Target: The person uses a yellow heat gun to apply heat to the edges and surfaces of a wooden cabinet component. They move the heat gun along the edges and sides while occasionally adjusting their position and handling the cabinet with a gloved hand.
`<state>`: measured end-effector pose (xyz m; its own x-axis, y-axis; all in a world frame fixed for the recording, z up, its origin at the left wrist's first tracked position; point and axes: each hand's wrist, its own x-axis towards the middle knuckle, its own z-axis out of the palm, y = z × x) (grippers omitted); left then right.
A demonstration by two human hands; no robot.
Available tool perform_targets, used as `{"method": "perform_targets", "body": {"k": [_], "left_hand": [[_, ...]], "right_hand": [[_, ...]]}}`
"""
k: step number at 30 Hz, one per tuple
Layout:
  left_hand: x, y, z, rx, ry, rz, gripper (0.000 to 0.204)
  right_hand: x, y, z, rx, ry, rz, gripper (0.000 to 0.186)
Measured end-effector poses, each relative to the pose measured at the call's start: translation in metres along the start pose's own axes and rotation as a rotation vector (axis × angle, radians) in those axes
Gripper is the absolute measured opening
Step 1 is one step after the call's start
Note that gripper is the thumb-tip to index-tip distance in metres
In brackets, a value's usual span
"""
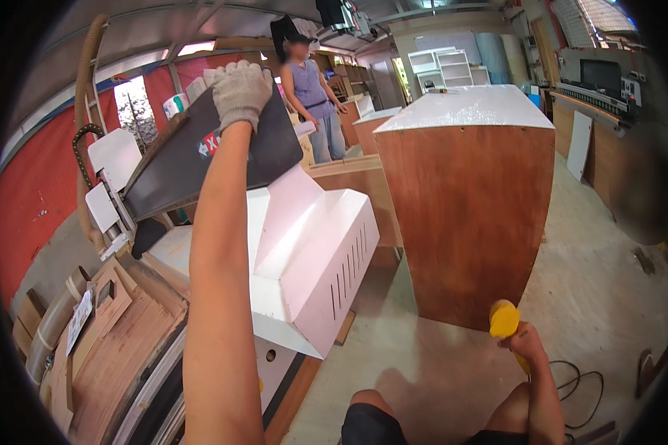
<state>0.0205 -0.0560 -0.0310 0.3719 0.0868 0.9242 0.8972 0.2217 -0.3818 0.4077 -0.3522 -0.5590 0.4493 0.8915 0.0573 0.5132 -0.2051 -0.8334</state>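
My left hand (241, 95), in a pale work glove, is raised with its fingers curled over the upper edge of a dark grey machine panel (273, 144). Below that panel juts the machine's white slotted housing (326, 259), partly behind my forearm. Low on the right, my bare right hand (525, 343) is closed around a yellow handheld tool (504, 319) with a rounded end; its exact kind cannot be made out. Just beyond the tool stands a tall box-like cabinet (471, 215) with a reddish-brown wooden side and a shiny white top.
A person (312, 96) stands behind the machine. Wooden boards (111, 334) and a grey pipe (59, 319) lie at the lower left. A black cable (590, 378) loops on the concrete floor near my right arm. A long workbench (594, 107) runs along the right wall.
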Motion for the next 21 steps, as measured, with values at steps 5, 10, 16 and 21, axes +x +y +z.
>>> {"method": "perform_targets", "body": {"k": [5, 10, 16, 21], "left_hand": [[-0.002, 0.012, 0.031, -0.012, 0.086, 0.082, 0.034], [0.011, -0.017, 0.038, -0.025, 0.069, 0.172, 0.042], [0.01, -0.007, 0.027, -0.022, 0.062, 0.186, 0.038], [0.0, 0.002, 0.019, -0.031, 0.066, 0.025, 0.035]], "right_hand": [[0.013, 0.011, -0.011, 0.494, -0.336, 0.223, 0.024], [0.005, 0.001, 0.003, 0.255, -0.45, 0.235, 0.032], [0.008, -0.005, -0.002, -0.029, -0.585, 0.022, 0.047], [-0.007, -0.016, 0.009, 0.187, -0.568, 0.112, 0.048]]}}
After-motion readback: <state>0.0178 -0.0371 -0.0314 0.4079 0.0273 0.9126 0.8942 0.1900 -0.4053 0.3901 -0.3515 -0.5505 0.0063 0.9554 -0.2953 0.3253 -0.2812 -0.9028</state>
